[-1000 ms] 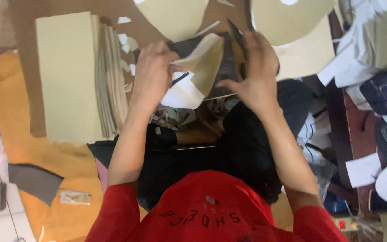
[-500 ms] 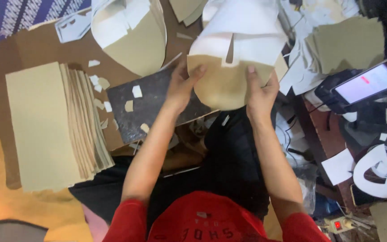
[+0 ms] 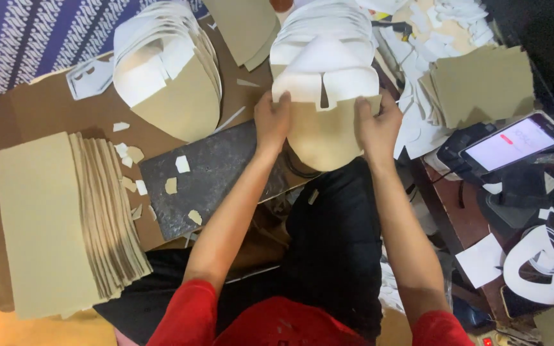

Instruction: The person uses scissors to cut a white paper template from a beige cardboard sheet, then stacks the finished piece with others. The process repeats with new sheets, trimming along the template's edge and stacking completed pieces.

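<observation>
We see a rounded tan cardboard cut-out (image 3: 325, 138) with white paper backing, grasped at its edges by the left hand (image 3: 272, 118) and right hand (image 3: 377, 123). Compared with half a second ago, it lies closer to the white stack of cut pieces (image 3: 325, 38).

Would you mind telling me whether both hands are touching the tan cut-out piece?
Touching. The head view shows the left hand and right hand gripping opposite edges of the tan cut-out piece.

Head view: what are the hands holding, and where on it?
Left hand and right hand grip a tan-and-white cut piece by its opposite side edges, atop a stack.
</observation>
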